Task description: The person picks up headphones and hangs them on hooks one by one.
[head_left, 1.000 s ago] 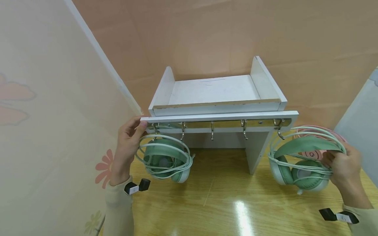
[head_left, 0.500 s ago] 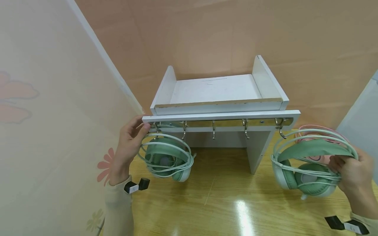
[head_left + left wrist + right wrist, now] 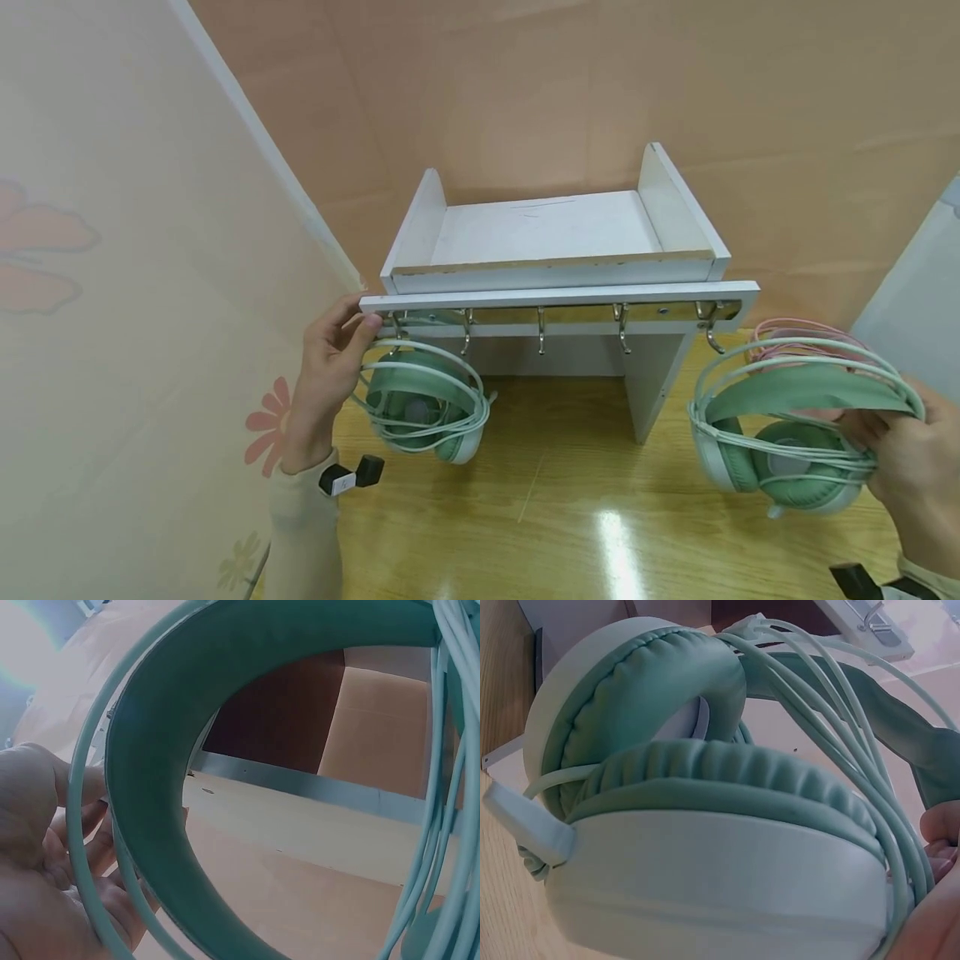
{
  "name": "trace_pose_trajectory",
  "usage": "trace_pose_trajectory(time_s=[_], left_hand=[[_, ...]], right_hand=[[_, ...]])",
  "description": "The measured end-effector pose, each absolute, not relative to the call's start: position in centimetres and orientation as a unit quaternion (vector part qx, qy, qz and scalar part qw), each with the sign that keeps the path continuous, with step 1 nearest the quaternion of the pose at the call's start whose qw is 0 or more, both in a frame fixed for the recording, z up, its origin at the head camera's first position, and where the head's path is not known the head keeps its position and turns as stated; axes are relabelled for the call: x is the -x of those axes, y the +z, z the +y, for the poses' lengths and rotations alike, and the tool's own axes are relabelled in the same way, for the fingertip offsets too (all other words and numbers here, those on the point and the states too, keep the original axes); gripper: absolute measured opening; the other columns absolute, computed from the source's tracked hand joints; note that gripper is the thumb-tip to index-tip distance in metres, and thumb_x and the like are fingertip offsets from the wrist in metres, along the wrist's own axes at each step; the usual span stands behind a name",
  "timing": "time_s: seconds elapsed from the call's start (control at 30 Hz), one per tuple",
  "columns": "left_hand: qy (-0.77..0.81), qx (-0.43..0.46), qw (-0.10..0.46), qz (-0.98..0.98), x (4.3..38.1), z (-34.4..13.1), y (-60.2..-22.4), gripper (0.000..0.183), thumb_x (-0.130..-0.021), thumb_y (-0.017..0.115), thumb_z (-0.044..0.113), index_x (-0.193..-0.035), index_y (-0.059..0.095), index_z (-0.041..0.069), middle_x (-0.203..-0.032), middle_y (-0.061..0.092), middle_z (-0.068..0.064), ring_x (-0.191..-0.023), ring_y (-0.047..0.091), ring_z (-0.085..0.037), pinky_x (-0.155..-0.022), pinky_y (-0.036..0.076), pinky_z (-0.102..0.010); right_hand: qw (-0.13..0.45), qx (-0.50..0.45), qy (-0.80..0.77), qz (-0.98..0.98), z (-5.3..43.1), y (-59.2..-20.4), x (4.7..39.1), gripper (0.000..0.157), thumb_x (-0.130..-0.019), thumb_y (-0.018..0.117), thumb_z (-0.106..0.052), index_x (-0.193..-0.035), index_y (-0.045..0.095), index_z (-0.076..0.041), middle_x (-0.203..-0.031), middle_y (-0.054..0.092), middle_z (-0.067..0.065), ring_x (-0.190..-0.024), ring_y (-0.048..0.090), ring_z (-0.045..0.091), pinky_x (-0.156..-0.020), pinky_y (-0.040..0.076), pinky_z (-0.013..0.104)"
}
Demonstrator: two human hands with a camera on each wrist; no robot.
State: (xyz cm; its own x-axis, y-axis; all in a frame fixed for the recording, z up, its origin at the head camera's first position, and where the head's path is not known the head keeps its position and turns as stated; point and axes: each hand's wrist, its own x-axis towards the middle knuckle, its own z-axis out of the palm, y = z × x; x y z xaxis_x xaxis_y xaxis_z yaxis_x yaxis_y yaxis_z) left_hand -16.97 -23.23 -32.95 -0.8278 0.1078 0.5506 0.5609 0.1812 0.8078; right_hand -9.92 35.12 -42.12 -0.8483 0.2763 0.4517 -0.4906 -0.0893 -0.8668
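Observation:
In the head view, my left hand (image 3: 330, 358) grips the left end of a white shelf's hook rail (image 3: 558, 296), thumb in front and fingers behind. Just beside it, mint-green headphones (image 3: 420, 383) with a coiled cable hang from the leftmost hook. Their green headband (image 3: 150, 742) fills much of the left wrist view. My right hand (image 3: 911, 454) holds a second pair of mint-green headphones (image 3: 813, 387) by the headband, right of the rail. A cable is wound around this pair, and its ear cups (image 3: 720, 862) hang below the hand in the head view.
Several metal hooks (image 3: 541, 329) line the rail; the rightmost hook (image 3: 712, 329) is nearest the held headphones. Pink headphones (image 3: 795, 333) lie behind them, partly hidden. The shelf stands on a wooden table (image 3: 525, 517), with a flowered wall (image 3: 150, 333) on the left.
My right hand has moved right and slightly down, carrying the green headphones farther from the rightmost hook. The left hand keeps its grip on the rail.

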Motion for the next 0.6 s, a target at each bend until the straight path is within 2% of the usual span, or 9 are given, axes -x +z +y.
trace_pose_trajectory(time_s=[0.2, 0.3, 0.53, 0.6], left_hand=[[-0.591, 0.236, 0.192, -0.747, 17.2, -23.2, -33.1, 0.029, -0.105, 0.057, -0.009, -0.134, 0.061, -0.013, -0.124, 0.07, 0.007, -0.111, 0.069, -0.014, -0.099, 0.057, -0.024], [-0.59, 0.236, 0.192, -0.748, 17.2, -23.2, -33.1, 0.03, -0.105, 0.057, -0.009, -0.134, 0.061, -0.012, -0.124, 0.07, 0.007, -0.112, 0.069, -0.014, -0.099, 0.057, -0.024], [-0.582, 0.228, 0.189, -0.757, 17.0, -23.5, -33.1, 0.032, -0.105, 0.057, -0.008, -0.136, 0.06, -0.012, -0.127, 0.069, 0.007, -0.118, 0.068, -0.013, -0.102, 0.055, -0.022], [-0.579, 0.228, 0.192, -0.759, 17.0, -23.6, -33.1, 0.032, -0.105, 0.057, -0.008, -0.137, 0.06, -0.012, -0.127, 0.069, 0.008, -0.12, 0.068, -0.011, -0.102, 0.055, -0.022]], right_hand=[[0.247, -0.124, 0.759, -0.59, 34.9, -42.0, 9.5, 0.052, -0.114, 0.033, -0.006, -0.062, 0.026, -0.004, -0.047, 0.022, 0.003, -0.037, 0.011, 0.017, -0.04, 0.007, 0.031], [0.249, -0.107, 0.77, -0.577, 34.4, -41.7, 9.2, 0.052, -0.114, 0.033, -0.004, -0.062, 0.025, -0.005, -0.049, 0.02, 0.002, -0.039, 0.01, 0.017, -0.04, 0.007, 0.029], [0.228, -0.198, 0.825, -0.477, 33.7, -42.1, 9.1, 0.05, -0.109, 0.014, 0.011, -0.063, 0.026, -0.004, -0.05, 0.021, 0.001, -0.039, 0.011, 0.01, -0.04, 0.009, 0.021], [0.231, -0.2, 0.817, -0.488, 33.5, -41.9, 9.0, 0.05, -0.11, 0.015, 0.01, -0.064, 0.028, -0.004, -0.049, 0.023, 0.0, -0.038, 0.011, 0.01, -0.04, 0.009, 0.021]])
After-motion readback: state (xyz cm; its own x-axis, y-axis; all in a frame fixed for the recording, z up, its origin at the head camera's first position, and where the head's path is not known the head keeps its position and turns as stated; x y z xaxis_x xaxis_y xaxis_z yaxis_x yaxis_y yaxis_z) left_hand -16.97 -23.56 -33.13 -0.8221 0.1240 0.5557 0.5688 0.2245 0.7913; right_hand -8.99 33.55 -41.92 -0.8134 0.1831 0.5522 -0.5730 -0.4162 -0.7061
